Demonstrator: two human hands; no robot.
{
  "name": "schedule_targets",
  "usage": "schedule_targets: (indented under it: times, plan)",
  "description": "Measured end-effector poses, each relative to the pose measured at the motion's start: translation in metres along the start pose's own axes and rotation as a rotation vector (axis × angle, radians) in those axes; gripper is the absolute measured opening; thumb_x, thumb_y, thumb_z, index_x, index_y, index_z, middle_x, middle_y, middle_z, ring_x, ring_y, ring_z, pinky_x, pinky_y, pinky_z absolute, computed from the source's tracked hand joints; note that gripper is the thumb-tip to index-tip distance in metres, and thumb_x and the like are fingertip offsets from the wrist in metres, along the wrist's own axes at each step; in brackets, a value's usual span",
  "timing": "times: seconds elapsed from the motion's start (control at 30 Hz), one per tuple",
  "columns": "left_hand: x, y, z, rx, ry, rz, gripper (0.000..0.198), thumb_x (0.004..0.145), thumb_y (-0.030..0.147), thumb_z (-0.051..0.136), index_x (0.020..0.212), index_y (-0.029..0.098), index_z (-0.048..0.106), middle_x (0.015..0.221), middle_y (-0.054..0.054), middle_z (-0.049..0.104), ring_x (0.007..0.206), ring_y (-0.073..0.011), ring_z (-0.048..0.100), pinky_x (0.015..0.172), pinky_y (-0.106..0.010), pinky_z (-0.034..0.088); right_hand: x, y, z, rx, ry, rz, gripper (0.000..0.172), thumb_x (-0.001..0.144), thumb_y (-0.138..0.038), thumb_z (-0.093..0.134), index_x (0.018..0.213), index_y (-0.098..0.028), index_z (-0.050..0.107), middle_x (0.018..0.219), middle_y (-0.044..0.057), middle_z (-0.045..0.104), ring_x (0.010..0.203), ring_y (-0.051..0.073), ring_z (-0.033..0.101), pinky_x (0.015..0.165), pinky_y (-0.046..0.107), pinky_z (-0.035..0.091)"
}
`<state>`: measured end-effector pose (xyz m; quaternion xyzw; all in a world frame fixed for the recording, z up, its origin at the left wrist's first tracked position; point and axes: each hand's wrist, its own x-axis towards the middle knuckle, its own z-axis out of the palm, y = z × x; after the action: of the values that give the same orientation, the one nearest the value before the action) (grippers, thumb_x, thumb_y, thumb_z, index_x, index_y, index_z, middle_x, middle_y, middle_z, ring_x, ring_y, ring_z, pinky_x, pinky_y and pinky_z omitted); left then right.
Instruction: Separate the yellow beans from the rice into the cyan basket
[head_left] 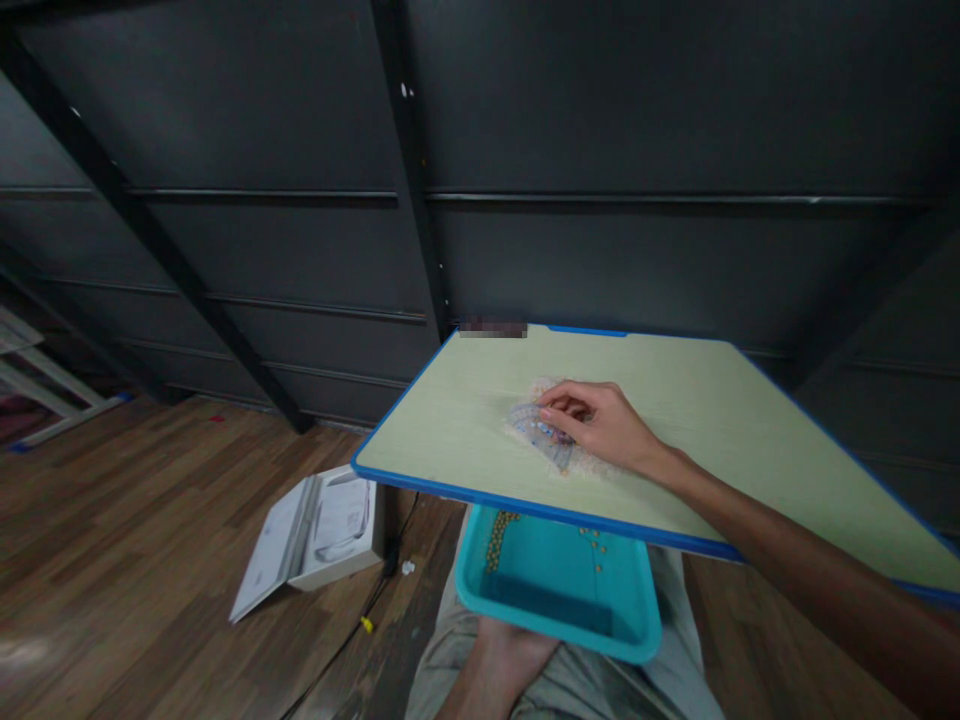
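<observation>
My right hand (pixel 596 425) reaches across the pale tabletop with its fingers pinched together at a crumpled clear plastic bag (pixel 527 424). Small coloured pieces show through the bag beside the fingertips; what they are is too small to tell. Low in the view, my left hand (pixel 510 655) supports a turquoise tray (pixel 559 637) from below at its near side, the fingers hidden underneath. Small round tan beads lie in the tray, most of them along its left side and a few at the far right.
The table (pixel 442 410) has a blue edge, and the tray sits just under its near side, over my lap. A dark panelled wall (pixel 637 260) rises behind. On the wooden floor at left are an open white box (pixel 337 560) and a black cable (pixel 375 590).
</observation>
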<state>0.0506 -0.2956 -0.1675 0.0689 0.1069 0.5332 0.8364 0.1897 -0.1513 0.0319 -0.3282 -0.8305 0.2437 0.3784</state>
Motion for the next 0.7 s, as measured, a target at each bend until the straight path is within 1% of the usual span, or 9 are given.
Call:
schedule_targets:
  times: [0.17, 0.27, 0.4, 0.5, 0.7]
  plan:
    - [0.000, 0.002, -0.002, 0.044, 0.018, -0.010, 0.036, 0.091, 0.030, 0.040, 0.107, 0.027, 0.072, 0.118, -0.004, 0.075, 0.118, -0.0244, 0.063, 0.117, -0.048, 0.028, -0.001, -0.001, 0.000, 0.010, -0.025, -0.004, 0.015, 0.089, -0.028, 0.063, 0.097, -0.019, 0.072, 0.092, 0.005, 0.073, 0.074, 0.014, 0.067, 0.066, 0.026, 0.052]
    - [0.002, 0.002, 0.003, 0.041, 0.033, -0.005, 0.036, 0.091, 0.037, 0.041, 0.107, 0.027, 0.072, 0.119, -0.006, 0.075, 0.120, -0.0255, 0.063, 0.117, -0.049, 0.027, -0.001, -0.002, 0.000, 0.016, -0.040, -0.003, 0.014, 0.089, -0.027, 0.063, 0.095, -0.018, 0.071, 0.090, 0.004, 0.073, 0.072, 0.014, 0.066, 0.065, 0.026, 0.051]
    - [0.002, 0.001, 0.016, 0.031, 0.050, 0.010, 0.042, 0.090, 0.048, 0.041, 0.104, 0.026, 0.074, 0.113, -0.009, 0.077, 0.121, -0.0277, 0.062, 0.115, -0.052, 0.030, -0.002, -0.004, -0.001, 0.033, -0.059, -0.008, 0.013, 0.088, -0.024, 0.063, 0.094, -0.017, 0.071, 0.088, 0.004, 0.072, 0.069, 0.013, 0.065, 0.065, 0.025, 0.051]
    - [0.001, 0.002, 0.024, 0.023, 0.046, 0.002, 0.043, 0.089, 0.051, 0.042, 0.106, 0.026, 0.073, 0.113, -0.009, 0.077, 0.120, -0.0282, 0.062, 0.114, -0.053, 0.032, -0.002, -0.004, -0.001, 0.042, -0.067, -0.011, 0.012, 0.087, -0.023, 0.063, 0.094, -0.017, 0.071, 0.086, 0.004, 0.072, 0.069, 0.012, 0.064, 0.063, 0.024, 0.051]
    - [0.001, 0.002, 0.029, 0.015, 0.078, 0.012, 0.043, 0.088, 0.051, 0.044, 0.116, 0.027, 0.068, 0.112, -0.009, 0.077, 0.117, -0.0283, 0.065, 0.112, -0.055, 0.034, -0.002, -0.006, -0.003, 0.034, -0.078, -0.034, 0.013, 0.087, -0.022, 0.063, 0.096, -0.016, 0.071, 0.086, 0.004, 0.072, 0.069, 0.012, 0.064, 0.063, 0.024, 0.050]
